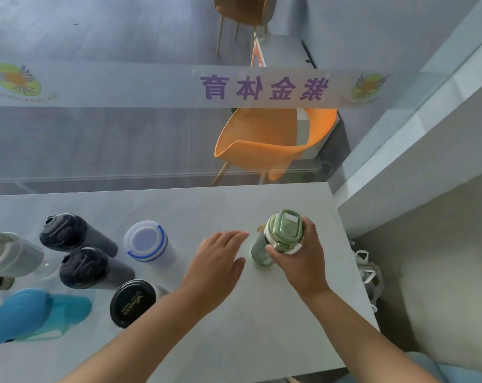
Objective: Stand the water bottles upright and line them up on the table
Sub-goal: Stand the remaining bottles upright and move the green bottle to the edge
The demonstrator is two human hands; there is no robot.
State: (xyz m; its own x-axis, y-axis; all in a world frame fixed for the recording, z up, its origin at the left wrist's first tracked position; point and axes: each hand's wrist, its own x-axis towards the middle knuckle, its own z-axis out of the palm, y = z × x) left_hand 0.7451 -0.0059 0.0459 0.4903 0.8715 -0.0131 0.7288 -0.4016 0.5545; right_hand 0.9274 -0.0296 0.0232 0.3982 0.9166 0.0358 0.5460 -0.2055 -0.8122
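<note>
Nearest, the right hand (303, 258) clasps the upright translucent green plastic bottle (285, 228) at its lid, just right of the relaxed, empty left hand (220, 261) and well right of the white blue-ringed plastic bottle (147, 241).

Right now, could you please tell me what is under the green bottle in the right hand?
Only the grey table shows beneath the green bottle, which stands upright. The right hand grips its lid and hides part of the base, so that spot cannot be checked.
</note>
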